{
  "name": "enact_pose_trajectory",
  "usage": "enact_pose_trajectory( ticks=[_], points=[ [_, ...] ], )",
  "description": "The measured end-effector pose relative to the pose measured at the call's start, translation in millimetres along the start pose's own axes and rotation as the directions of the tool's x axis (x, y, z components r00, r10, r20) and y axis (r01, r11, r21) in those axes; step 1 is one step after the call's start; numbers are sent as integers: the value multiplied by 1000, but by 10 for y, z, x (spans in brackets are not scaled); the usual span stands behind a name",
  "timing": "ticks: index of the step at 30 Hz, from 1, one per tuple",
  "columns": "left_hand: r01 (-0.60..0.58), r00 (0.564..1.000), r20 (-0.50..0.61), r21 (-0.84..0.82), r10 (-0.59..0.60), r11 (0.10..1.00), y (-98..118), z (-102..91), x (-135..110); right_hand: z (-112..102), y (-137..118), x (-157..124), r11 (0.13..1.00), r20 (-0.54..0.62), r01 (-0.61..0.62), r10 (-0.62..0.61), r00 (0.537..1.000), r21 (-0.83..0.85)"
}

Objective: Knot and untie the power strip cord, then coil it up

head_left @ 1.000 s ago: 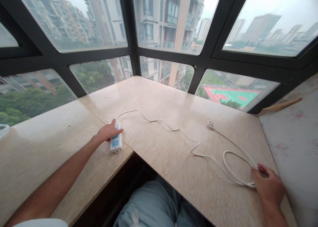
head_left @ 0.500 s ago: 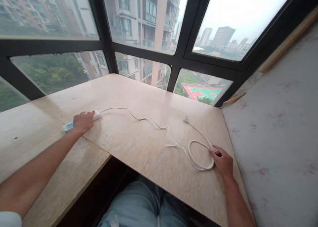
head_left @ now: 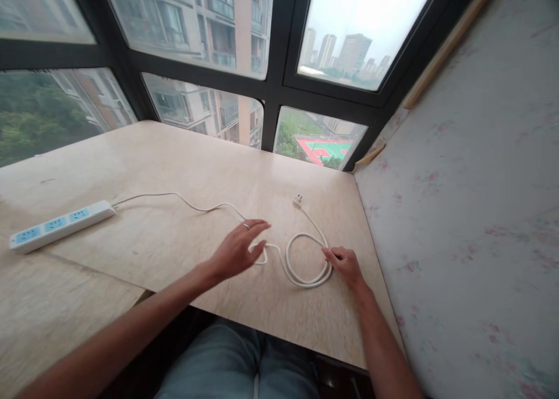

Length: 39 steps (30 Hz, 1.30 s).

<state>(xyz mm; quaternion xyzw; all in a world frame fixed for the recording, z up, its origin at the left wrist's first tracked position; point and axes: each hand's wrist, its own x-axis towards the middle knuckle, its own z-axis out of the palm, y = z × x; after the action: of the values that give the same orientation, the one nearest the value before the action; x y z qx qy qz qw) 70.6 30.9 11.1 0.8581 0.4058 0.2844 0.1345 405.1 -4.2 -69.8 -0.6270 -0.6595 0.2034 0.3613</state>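
A white power strip [head_left: 63,225] with blue socket panels lies at the left of the wooden tabletop [head_left: 183,160]. Its white cord [head_left: 305,283] runs right in waves to a round coil, and the plug [head_left: 297,201] rests just beyond that coil. My left hand [head_left: 238,247], a ring on one finger, hovers over the cord's middle with thumb and fingers apart, covering part of it. At the coil's right side my right hand [head_left: 345,264] pinches the cord between thumb and fingers.
Dark-framed windows [head_left: 275,90] border the table's far side. A wall with floral paper [head_left: 437,224] rises along the right edge. My legs [head_left: 213,358] are below the table's front edge, by a dark gap.
My left hand has let go of the power strip and moved right to the cord. My right hand still holds the coil. The view has turned to the right.
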Motion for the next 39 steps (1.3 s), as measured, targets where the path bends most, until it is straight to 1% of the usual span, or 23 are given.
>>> enact_pose_trajectory(
  ticks=[1, 2, 3, 5, 6, 8, 11, 13, 16, 19, 21, 22, 24, 26, 28, 30, 32, 35, 39],
  points=[
    [-36, 999, 28, -41, 37, 998, 191, 157, 57, 3, -4, 1, 1000, 7, -1, 1, 1000, 0],
    [-38, 998, 47, -57, 41, 998, 348, 314, 115, 4, -8, 0, 1000, 11, -4, 4, 1000, 3],
    [-16, 997, 68, -49, 19, 999, 472, 467, 173, 4, -14, -2, 1000, 12, -6, 6, 1000, 7],
    [78, 987, 142, 28, -81, 997, 629, 746, 278, 4, -26, -6, 1000, -6, -9, 9, 1000, 14],
    [124, 976, 168, 83, -137, 989, 671, 864, 315, 5, -30, -7, 1000, -28, -12, 12, 1000, 15],
    [160, 965, 178, 173, -191, 972, 702, 1043, 338, 12, -27, -2, 999, -98, -26, 28, 995, 23],
    [132, 984, 90, 214, -154, 968, 657, 1177, 226, 32, 9, 50, 995, -202, -82, 93, 975, 61],
    [136, 990, 18, 213, -143, 968, 591, 1213, 93, 54, 36, 133, 991, -224, -128, 135, 965, 46],
    [131, 991, -34, 206, -127, 970, 494, 1248, -66, 112, 37, 341, 988, -177, -144, 132, 975, -55],
    [112, 994, -39, 210, -107, 971, 445, 1265, -111, 190, -29, 626, 976, -80, -125, 113, 990, -179],
    [95, 996, -19, 209, -93, 973, 431, 1260, -103, 229, -93, 823, 952, -25, -139, 138, 990, -272],
    [81, 997, -7, 204, -82, 976, 422, 1251, -99, 236, -124, 912, 944, 22, -130, 144, 989, -304],
    [53, 998, 14, 189, -56, 981, 394, 1226, -97, 219, -171, 1053, 947, 167, -55, 113, 979, -316],
    [35, 999, 29, 174, -41, 984, 354, 1195, -104, 161, -187, 1125, 961, 322, 51, 40, 946, -271],
    [29, 998, 43, 158, -36, 987, 317, 1164, -110, 74, -166, 1119, 967, 411, 120, -18, 911, -224],
    [30, 997, 60, 138, -38, 990, 298, 1135, -109, -22, -118, 1040, 972, 440, 137, -41, 897, -189],
    [35, 996, 73, 118, -44, 992, 300, 1111, -99, -107, -61, 912, 980, 443, 136, -57, 895, -148],
    [43, 995, 84, 95, -51, 995, 321, 1089, -80, -189, -2, 690, 988, 420, 123, -73, 904, -94],
    [50, 996, 74, 69, -55, 996, 306, 1100, -78, -224, -37, 459, 992, 436, 115, -78, 896, -58]
  ],
)
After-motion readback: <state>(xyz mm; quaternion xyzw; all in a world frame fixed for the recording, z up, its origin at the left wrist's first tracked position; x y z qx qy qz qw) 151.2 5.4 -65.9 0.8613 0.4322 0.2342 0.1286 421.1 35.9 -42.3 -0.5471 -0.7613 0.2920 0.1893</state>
